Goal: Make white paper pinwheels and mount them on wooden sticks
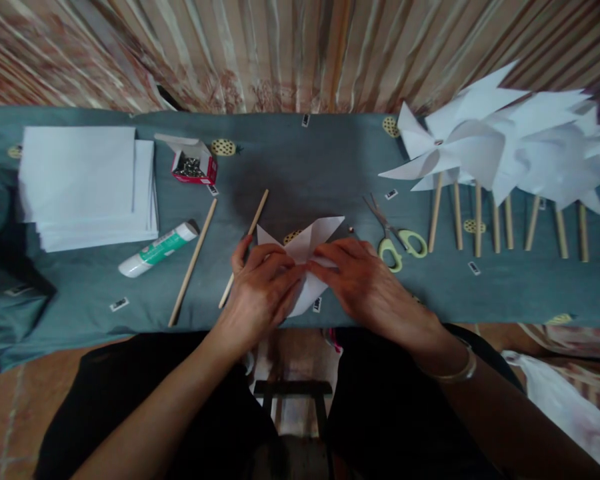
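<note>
Both my hands press on a white paper piece [307,248] with pointed flaps, lying near the front edge of a table covered in grey-blue cloth [305,160]. My left hand [263,288] has its fingers bent over the paper's middle. My right hand [365,280] holds a flap down from the right, fingertips meeting the left hand's. Two thin wooden sticks [193,263] [257,220] lie just left of the paper.
A stack of white paper squares [87,187], a glue tube [157,250] and an open red box of pins [193,165] lie at the left. Yellow-handled scissors [395,237] lie to the right. Several finished white pinwheels on sticks [505,147] fill the right side.
</note>
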Demonstrator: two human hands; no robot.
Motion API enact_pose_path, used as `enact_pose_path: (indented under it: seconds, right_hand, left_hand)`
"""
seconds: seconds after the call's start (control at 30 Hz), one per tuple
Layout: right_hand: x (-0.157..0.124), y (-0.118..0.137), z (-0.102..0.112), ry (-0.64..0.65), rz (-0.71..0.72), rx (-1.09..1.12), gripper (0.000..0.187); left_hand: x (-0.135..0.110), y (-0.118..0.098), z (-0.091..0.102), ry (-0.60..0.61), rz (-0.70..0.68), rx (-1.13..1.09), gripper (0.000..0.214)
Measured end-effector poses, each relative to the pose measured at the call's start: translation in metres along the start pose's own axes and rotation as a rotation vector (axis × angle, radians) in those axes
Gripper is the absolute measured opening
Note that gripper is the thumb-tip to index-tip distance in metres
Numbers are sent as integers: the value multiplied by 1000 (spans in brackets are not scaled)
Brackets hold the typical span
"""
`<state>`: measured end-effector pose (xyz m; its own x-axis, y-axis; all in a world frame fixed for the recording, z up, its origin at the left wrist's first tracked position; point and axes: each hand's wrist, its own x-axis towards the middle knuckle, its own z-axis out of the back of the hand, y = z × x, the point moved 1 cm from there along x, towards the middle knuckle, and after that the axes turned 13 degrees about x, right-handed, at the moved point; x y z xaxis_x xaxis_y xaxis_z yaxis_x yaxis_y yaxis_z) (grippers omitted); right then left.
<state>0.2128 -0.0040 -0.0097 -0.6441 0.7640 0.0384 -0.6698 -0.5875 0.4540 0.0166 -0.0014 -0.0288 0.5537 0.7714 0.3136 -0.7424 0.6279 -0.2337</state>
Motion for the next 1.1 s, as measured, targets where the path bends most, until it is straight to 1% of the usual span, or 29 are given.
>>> enact_pose_path:
  seconds: [0.13, 0.23, 0.4, 0.6, 0.77, 0.87, 0.93, 1.0, 1.07, 1.1]
  right_hand:
    - [-1, 2, 1, 2, 1, 38, 33]
    - [-1, 3, 1, -14, 5, 55, 33]
    - [0, 2, -3, -71, 59, 39, 28]
    - [5, 0, -10, -117, 118, 5, 17]
    - [9, -1, -16, -169, 134, -30, 10]
    - [11, -2, -19, -188, 136, -67, 8]
    - [11, -3, -20, -190, 130, -86, 9]
    - [11, -3, -22, -201, 129, -88, 11]
    - [10, -4, -24, -223, 138, -74, 12]
    - [9, -4, -25, -240, 138, -60, 12]
  left_hand:
    - [3, 12, 11, -131, 68, -16, 22]
    - [4, 17, 17, -175, 141, -30, 20]
    - [5, 18, 20, -167, 205, -58, 22]
    - [2, 20, 22, -171, 258, -114, 23]
    - [-3, 24, 25, -190, 297, -124, 23]
    - [-8, 23, 27, -176, 361, -155, 22]
    - [-12, 21, 27, -159, 425, -208, 21]
    - [-15, 20, 27, -131, 519, -312, 21]
    - [-19, 19, 27, -115, 653, -513, 21]
    - [-20, 18, 26, -120, 734, -659, 22]
